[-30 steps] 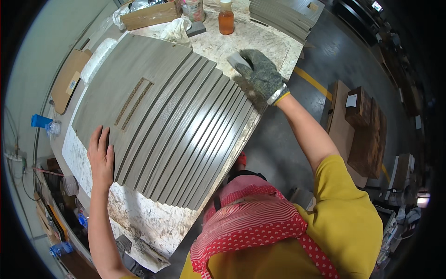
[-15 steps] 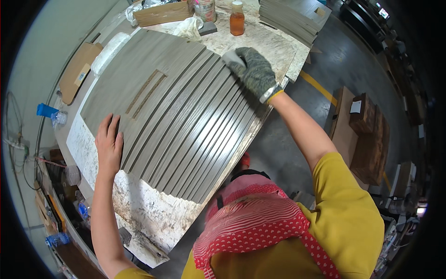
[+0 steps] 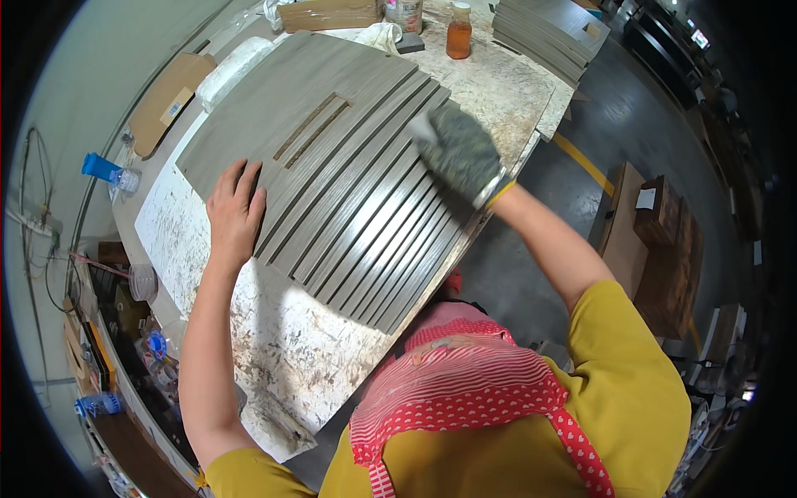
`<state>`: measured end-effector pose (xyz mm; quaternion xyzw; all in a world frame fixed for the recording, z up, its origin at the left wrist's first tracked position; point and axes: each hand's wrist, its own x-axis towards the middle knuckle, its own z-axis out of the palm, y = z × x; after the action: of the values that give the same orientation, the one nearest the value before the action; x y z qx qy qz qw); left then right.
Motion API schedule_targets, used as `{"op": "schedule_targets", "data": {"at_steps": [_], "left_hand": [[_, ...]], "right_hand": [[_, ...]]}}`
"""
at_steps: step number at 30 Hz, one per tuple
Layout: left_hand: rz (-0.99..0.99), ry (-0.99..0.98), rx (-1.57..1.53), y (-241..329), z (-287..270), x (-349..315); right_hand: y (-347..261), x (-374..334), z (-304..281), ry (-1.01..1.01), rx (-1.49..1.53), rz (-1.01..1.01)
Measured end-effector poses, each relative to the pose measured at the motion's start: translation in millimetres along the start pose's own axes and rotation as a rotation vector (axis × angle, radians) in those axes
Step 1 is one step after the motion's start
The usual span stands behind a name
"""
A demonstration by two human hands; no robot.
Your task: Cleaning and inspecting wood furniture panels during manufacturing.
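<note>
Grey wood-grain boards (image 3: 274,91) lie fanned out in overlapping steps on the worktable. Two narrow brown-edged slots mark the topmost board. My bare left hand (image 3: 236,203) rests flat on the left edge of that board, its fingers stretched out. On the far right ends of the stepped boards is my right hand (image 3: 461,149), in a dark grey knit glove with a pale cuff. Its fingers are curled over a pale grey pad (image 3: 422,128), pressed against the boards. Motion blurs the pad, so its exact kind is unclear.
A jar of amber liquid (image 3: 458,31) stands at the far edge, beside a white cloth (image 3: 380,37) and a dark block (image 3: 409,43). More grey boards (image 3: 548,37) are stacked at far right. Brown cartons (image 3: 660,212) stand on the floor at right.
My gloved right hand has swept nearer across the stepped boards with the pale pad. My left hand stays at the board's left edge. The whole view has shifted slightly.
</note>
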<state>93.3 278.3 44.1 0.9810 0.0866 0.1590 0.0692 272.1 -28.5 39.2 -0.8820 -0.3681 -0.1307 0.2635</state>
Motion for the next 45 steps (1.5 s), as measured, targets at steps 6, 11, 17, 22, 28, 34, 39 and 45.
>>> {"op": "schedule_targets", "data": {"at_steps": [6, 11, 17, 22, 28, 34, 39, 45], "left_hand": [[-0.016, 0.021, -0.004, 1, 0, -2], [-0.004, 0.061, -0.027, -3, 4, -1], [0.001, 0.107, -0.014, -2, 7, -1], [-0.006, 0.098, -0.010, -3, 7, -2], [-0.006, 0.104, -0.040, -3, 8, -3], [-0.008, 0.107, -0.054, 3, 5, -1], [0.000, 0.054, -0.032, 0, 2, 2], [-0.028, -0.030, 0.009, 5, -6, -2]], "right_hand": [[-126, -77, 27, -0.297, 0.746, -0.243], [-145, -85, 33, -0.184, 0.390, -0.536], [-116, -58, 31, -0.284, 0.204, -0.315], [-193, -100, 43, -0.396, 0.293, -0.587], [-170, -55, 40, -0.067, 0.247, -0.564], [-91, -22, 13, -0.148, 0.058, -0.251], [-137, -36, 32, -0.047, 0.152, -0.653], [-49, 5, 9, -0.086, 0.187, -0.286]]}}
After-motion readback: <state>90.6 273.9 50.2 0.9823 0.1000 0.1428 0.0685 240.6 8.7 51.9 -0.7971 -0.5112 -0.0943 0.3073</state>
